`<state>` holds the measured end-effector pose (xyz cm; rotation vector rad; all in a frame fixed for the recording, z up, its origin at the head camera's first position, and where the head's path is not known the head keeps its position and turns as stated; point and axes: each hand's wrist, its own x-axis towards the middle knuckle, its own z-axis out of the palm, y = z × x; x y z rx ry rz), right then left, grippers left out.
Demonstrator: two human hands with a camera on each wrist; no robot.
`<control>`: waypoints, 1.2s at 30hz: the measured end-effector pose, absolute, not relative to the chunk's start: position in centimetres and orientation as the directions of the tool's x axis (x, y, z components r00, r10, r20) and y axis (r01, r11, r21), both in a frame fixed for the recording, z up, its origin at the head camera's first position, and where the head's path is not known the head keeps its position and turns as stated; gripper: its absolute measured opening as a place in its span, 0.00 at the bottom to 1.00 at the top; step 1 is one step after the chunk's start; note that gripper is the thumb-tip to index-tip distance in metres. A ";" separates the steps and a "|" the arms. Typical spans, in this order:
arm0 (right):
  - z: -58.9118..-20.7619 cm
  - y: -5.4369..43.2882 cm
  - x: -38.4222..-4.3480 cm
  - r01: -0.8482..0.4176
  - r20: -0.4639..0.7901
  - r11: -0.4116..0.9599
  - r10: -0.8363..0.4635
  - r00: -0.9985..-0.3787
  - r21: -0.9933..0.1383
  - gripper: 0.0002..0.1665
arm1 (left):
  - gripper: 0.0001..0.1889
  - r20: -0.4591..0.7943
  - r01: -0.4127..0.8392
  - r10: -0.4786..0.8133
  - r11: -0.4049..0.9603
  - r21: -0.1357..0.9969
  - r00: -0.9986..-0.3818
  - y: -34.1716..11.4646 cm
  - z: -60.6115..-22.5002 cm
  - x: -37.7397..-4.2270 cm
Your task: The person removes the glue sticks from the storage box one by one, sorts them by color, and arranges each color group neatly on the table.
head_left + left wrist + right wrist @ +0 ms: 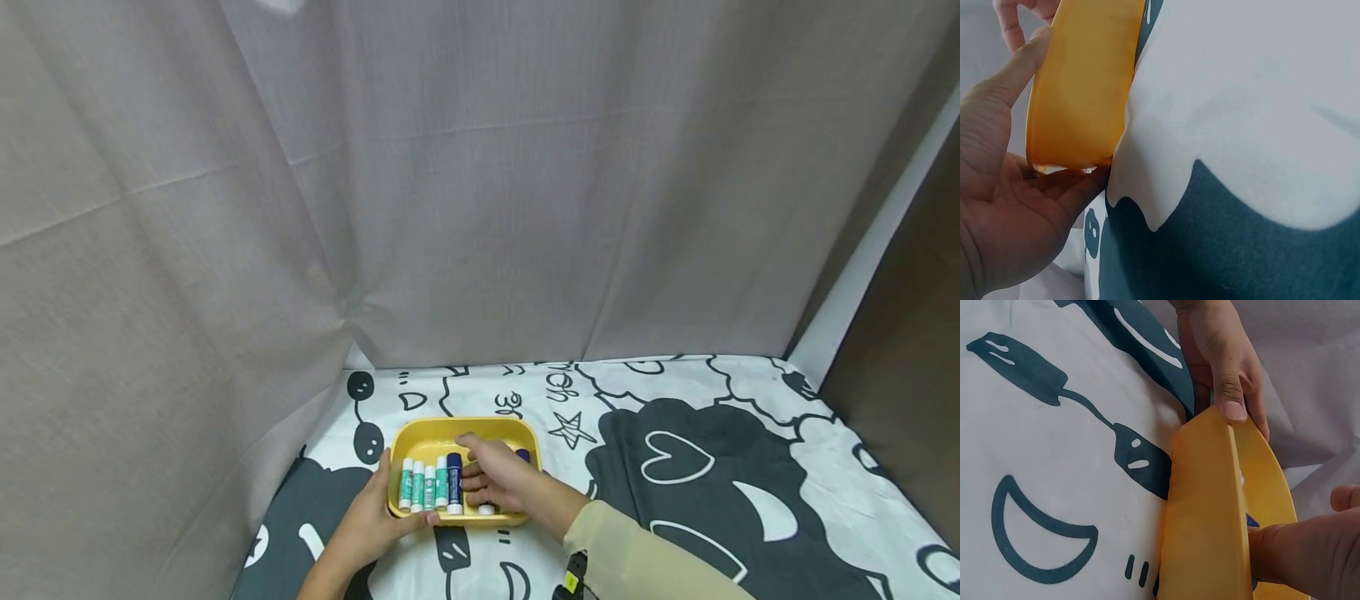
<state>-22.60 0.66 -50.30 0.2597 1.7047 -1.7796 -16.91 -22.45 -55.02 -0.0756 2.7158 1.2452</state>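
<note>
A yellow tray (427,429) lies on the patterned cloth. In its left half, several white-and-green glue sticks (417,487) stand in a row, with a dark blue glue stick (454,482) at the row's right end. My left hand (375,508) grips the tray's left end, thumb on the near rim, fingers along the side. My right hand (495,479) is inside the tray with its thumb raised apart and its fingers beside the blue stick. Partly hidden by that hand are a white-ended stick (487,508) and another dark blue one (522,455).
Black-and-white cartoon cloth (570,392) spreads under and around the tray. A grey curtain (487,208) hangs behind it. At the far right stands a brown panel (900,333).
</note>
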 end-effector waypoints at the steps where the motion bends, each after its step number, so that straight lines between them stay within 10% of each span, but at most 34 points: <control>1: -50.3 0.5 -22.6 0.572 -0.558 0.056 -0.315 -0.768 -0.819 0.53 | 0.79 -0.151 -0.100 0.023 0.650 0.753 -0.988 -22.5 -55.0 -16.9; 26: -52.6 -2.5 -21.5 0.427 -0.433 0.098 -0.349 -0.831 -0.899 0.16 | 0.79 -0.164 -0.106 0.031 0.638 0.763 -0.986 -22.7 -55.0 -16.8; 36: -53.0 -3.3 -21.7 0.411 -0.460 0.231 -0.234 -0.856 -0.882 0.21 | 0.78 -0.161 -0.102 0.032 0.649 0.754 -0.986 -22.7 -55.1 -16.9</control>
